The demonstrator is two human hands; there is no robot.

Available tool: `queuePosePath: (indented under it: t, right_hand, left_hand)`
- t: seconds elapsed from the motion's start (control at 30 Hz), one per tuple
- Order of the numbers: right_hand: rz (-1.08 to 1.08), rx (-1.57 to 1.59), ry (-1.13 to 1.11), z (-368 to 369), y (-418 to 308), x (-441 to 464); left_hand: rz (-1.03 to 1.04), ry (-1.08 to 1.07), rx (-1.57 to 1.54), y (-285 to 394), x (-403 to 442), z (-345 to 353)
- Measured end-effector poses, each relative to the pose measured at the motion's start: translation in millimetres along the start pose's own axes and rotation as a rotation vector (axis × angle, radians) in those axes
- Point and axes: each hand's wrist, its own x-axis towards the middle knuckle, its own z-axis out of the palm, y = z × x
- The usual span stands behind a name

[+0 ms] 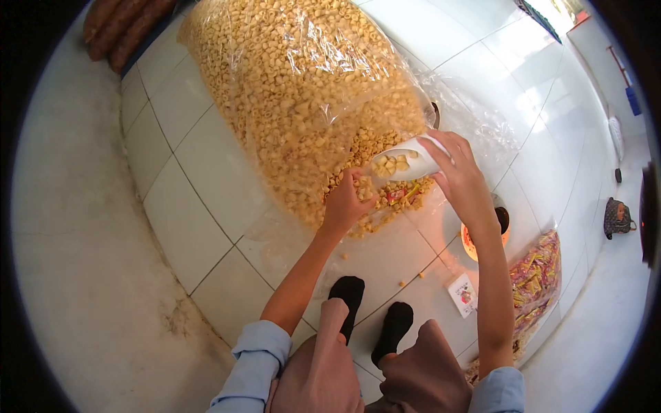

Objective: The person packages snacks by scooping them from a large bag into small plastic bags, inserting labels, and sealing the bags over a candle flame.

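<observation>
My right hand (456, 165) is closed around a white scoop (425, 160) that holds several pale yellow snack pieces (390, 166). The scoop tilts with its mouth toward my left hand (346, 204). The fingers of that hand are pinched together close to the scoop's mouth; a faint clear film shows there, too indistinct to name. Both hands are over the open end of a large clear plastic bag (303, 103) full of small puffed snacks. A small red and yellow packet (396, 196) lies among the loose snacks below the scoop.
An orange-glowing round item (469, 242) stands by my right forearm, near a white printed card (463, 296). Farther right is a clear bag of red and yellow packets (538, 279). A few snack pieces (421, 275) lie on the tiled floor (189, 227) near my feet.
</observation>
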Motion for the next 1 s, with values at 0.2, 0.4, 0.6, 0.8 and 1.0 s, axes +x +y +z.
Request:
queuePosePath:
  t: [0.2, 0.4, 0.6, 0.8, 1.0]
  right_hand:
    - [-0.105, -0.224, 0.052, -9, -19, 6]
    - [-0.108, -0.25, 0.054, -12, -22, 6]
    - [0.123, -0.122, 0.11, 49, 35, -12]
    - [0.408, 0.103, 0.002, 141, 58, -59]
    - [0.372, 0.726, 0.116, 137, 20, -29]
  left_hand:
    - [0.077, 0.067, 0.01, 1, 0, -1]
    - [0.102, 0.07, -0.09, -5, 2, 1]
    - [0.058, -0.05, -0.279, -11, 1, -1]
    - [0.074, -0.105, -0.433, -15, -1, 1]
    - [0.007, -0.148, -0.415, 6, 3, 1]
